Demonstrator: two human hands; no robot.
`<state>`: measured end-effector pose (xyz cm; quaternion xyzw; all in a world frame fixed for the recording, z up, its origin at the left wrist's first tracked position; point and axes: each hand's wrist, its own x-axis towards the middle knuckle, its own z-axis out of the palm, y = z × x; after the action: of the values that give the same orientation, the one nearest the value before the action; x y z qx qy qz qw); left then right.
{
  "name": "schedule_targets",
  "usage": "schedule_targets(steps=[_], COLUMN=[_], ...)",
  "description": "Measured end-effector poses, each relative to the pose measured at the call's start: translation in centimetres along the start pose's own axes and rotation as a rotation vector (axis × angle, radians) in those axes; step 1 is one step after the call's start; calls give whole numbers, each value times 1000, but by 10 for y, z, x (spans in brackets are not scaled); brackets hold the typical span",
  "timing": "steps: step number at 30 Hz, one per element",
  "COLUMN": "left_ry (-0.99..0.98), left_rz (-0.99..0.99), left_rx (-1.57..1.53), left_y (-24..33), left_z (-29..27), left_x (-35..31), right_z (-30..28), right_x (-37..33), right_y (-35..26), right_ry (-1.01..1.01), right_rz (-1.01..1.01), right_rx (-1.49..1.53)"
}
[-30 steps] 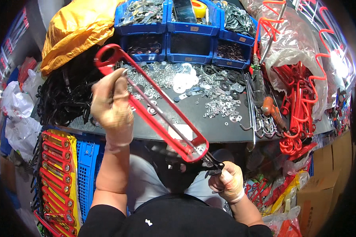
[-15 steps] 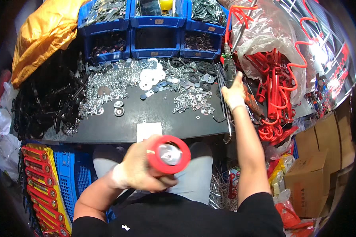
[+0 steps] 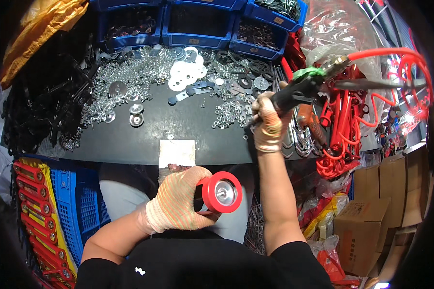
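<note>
Low in front of my body, my left hand (image 3: 178,200), in a striped knit glove, is closed around a red round part (image 3: 209,196). A silver metal cup (image 3: 224,192) with a small centre stud sits inside its ring, facing up. My right hand (image 3: 268,125), also gloved, grips a black pneumatic screwdriver (image 3: 298,92) over the right side of the bench. Green wrapping shows on the tool, and a red air hose (image 3: 378,53) runs from its back end. On the dark bench top (image 3: 154,132) lie two silver metal cups (image 3: 136,119).
Piles of small metal hardware (image 3: 112,89) and white discs (image 3: 184,76) cover the bench's back. Blue bins (image 3: 197,40) stand behind. Black parts (image 3: 46,108) heap at left; red tubes (image 3: 340,120) lie at right. Cardboard boxes (image 3: 359,231) and a blue crate (image 3: 65,197) flank me.
My right hand has taken up the screwdriver and brought it toward me, tilting it. My left hand has moved slightly right with the red part, whose metal cup now shows more clearly. The view has shifted.
</note>
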<state>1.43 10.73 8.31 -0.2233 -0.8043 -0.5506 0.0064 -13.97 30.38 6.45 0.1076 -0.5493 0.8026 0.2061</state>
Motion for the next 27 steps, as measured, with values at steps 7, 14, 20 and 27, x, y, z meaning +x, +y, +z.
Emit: schedule_targets(steps=[7, 14, 20, 27], left_ry=[-38, 16, 46, -325], left_rz=[-31, -7, -18, -235], left_rx=[44, 3, 8, 34], left_y=[1, 1, 3, 55], left_z=[-1, -3, 5, -57], left_x=[5, 4, 1, -34], right_z=[-3, 69, 66, 30], right_x=[7, -47, -78, -27], right_y=[32, -113, -113, -122], right_ry=[84, -371, -442, -189], right_rz=[-90, 224, 292, 672], right_rx=[-106, 652, 581, 596])
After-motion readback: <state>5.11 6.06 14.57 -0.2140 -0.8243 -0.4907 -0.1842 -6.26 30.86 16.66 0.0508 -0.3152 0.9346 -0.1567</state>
